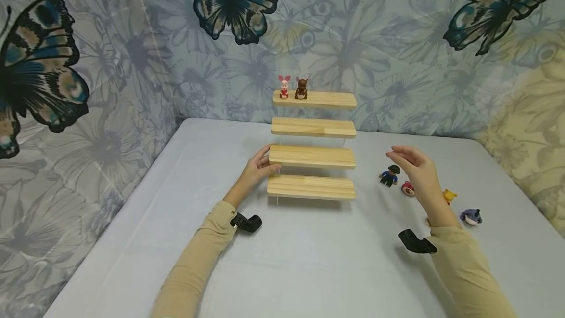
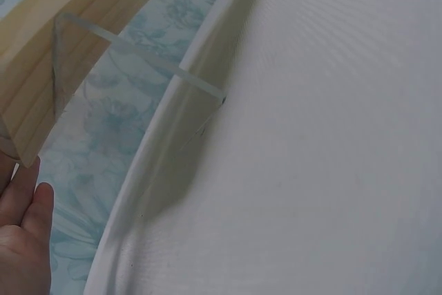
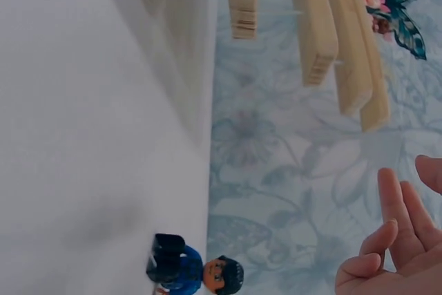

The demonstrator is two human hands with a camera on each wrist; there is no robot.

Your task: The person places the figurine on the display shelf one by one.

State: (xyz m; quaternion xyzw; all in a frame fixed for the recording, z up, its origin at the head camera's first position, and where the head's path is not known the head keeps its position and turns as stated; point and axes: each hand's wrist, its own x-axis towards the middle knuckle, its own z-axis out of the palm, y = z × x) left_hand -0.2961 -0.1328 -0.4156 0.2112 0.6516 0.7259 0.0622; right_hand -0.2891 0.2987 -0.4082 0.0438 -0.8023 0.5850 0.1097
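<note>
A four-tier wooden display shelf point(image 1: 312, 157) with clear supports stands on the white table. My left hand point(image 1: 257, 168) holds the left end of its second tier from the bottom, thumb at the front; in the left wrist view, fingertips point(image 2: 43, 198) touch the board's end. On the top tier sit a pink piglet figurine point(image 1: 284, 87) and a brown figurine point(image 1: 301, 88) with upright ears. My right hand point(image 1: 417, 168) hovers right of the shelf, fingers loosely bent, nothing between them. Near it stands a toy figure in blue point(image 1: 389, 176) with a dark cap, beside a red-pink figurine point(image 1: 408, 189).
Right of my right wrist lie a yellow figurine point(image 1: 449, 196), partly hidden, and a blue-grey donkey figurine point(image 1: 471, 217). A small item below the wrist is mostly covered. Butterfly-patterned cloth point(image 1: 234, 4) hangs behind and left of the white table point(image 1: 318, 259).
</note>
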